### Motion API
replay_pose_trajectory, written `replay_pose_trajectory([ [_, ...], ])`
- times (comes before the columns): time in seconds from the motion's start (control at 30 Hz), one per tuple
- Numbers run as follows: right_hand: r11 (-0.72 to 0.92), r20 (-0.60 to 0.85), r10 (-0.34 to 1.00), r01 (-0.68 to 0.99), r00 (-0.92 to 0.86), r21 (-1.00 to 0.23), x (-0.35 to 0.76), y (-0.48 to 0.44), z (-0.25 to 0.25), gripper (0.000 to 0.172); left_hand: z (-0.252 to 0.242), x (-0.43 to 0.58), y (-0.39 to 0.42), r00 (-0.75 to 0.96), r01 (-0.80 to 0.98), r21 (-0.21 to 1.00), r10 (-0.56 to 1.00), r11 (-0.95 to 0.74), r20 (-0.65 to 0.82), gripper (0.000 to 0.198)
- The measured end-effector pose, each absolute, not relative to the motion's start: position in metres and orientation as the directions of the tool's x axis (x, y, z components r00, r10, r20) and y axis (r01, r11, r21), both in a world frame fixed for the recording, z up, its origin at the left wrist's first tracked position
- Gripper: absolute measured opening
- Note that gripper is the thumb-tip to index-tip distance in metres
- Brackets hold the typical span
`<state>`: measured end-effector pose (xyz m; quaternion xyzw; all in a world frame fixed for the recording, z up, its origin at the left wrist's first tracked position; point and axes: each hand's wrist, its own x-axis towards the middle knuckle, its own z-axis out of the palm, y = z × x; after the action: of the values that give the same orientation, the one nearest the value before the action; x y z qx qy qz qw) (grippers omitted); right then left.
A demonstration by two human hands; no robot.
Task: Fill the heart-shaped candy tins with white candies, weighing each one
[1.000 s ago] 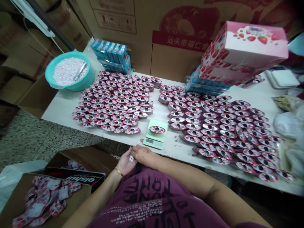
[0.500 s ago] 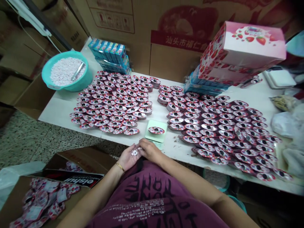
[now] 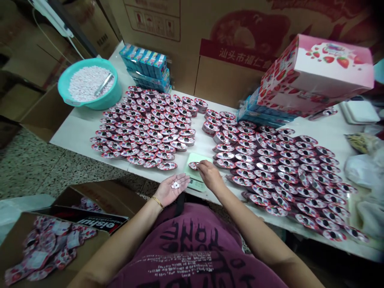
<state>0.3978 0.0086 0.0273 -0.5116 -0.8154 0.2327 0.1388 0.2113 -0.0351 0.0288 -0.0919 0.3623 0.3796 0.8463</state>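
My left hand (image 3: 173, 189) lies palm up near the table's front edge, fingers stretched out, and holds several small white candies (image 3: 175, 185) on its palm. At the pale green scale (image 3: 195, 157), my right hand (image 3: 210, 173) is closed in a pinch. Its fingertips are over a red-and-white oval packet (image 3: 193, 165) standing on the scale and hide its right part. Whatever lies between those fingertips is hidden. Similar packets, each with a dark hole on top, stand in a left group (image 3: 147, 132) and a right group (image 3: 270, 160).
A turquoise basin (image 3: 118, 90) full of white candies, with a metal scoop, stands at back left. Blue boxes (image 3: 147, 64) and a pink strawberry box (image 3: 333, 66) stand behind the packets. Below left, a carton (image 3: 99, 250) holds more packets. A large cardboard box (image 3: 216, 80) stands behind.
My right hand has left my left palm and moved up and right to the packet on the scale. My left hand has opened out flat and moved slightly right, with candies still on it.
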Motion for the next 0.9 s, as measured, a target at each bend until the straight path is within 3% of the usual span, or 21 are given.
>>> replay_pose_trajectory([
  [0.17, 0.556, 0.031, 0.76, 0.625, -0.649, -0.548, 0.359, -0.027, 0.048, 0.022, 0.034, 0.217, -0.036, 0.46, -0.716, 0.103, 0.578, 0.69, -0.674, 0.036],
  [0.27, 0.593, -0.027, 0.696, 0.596, -0.718, -0.541, 0.345, -0.038, 0.047, 0.021, 0.038, 0.217, -0.038, 0.49, -0.711, 0.082, 0.576, 0.698, -0.655, 0.045],
  [0.37, 0.579, 0.002, 0.667, 0.517, -0.745, -0.631, 0.349, -0.036, 0.04, 0.017, 0.039, 0.219, -0.038, 0.511, -0.687, 0.073, 0.553, 0.723, -0.658, 0.046],
  [0.5, 0.397, 0.042, 0.778, 0.439, -0.626, -0.806, 0.367, -0.023, 0.039, 0.015, 0.037, 0.227, -0.03, 0.469, -0.699, 0.103, 0.563, 0.708, -0.68, 0.031],
  [0.6, 0.313, 0.054, 0.851, 0.422, -0.522, -0.851, 0.378, -0.011, 0.042, 0.016, 0.038, 0.236, -0.018, 0.454, -0.712, 0.126, 0.59, 0.691, -0.668, 0.026],
  [0.8, 0.255, 0.047, 0.945, 0.642, -0.322, -0.723, 0.397, 0.01, 0.035, 0.022, 0.043, 0.243, 0.002, 0.285, -0.651, 0.362, 0.657, 0.667, -0.698, 0.018],
  [0.9, 0.242, 0.007, 0.948, 0.701, -0.319, -0.671, 0.405, 0.016, 0.03, 0.022, 0.043, 0.238, 0.002, 0.221, -0.628, 0.395, 0.639, 0.671, -0.737, 0.02],
])
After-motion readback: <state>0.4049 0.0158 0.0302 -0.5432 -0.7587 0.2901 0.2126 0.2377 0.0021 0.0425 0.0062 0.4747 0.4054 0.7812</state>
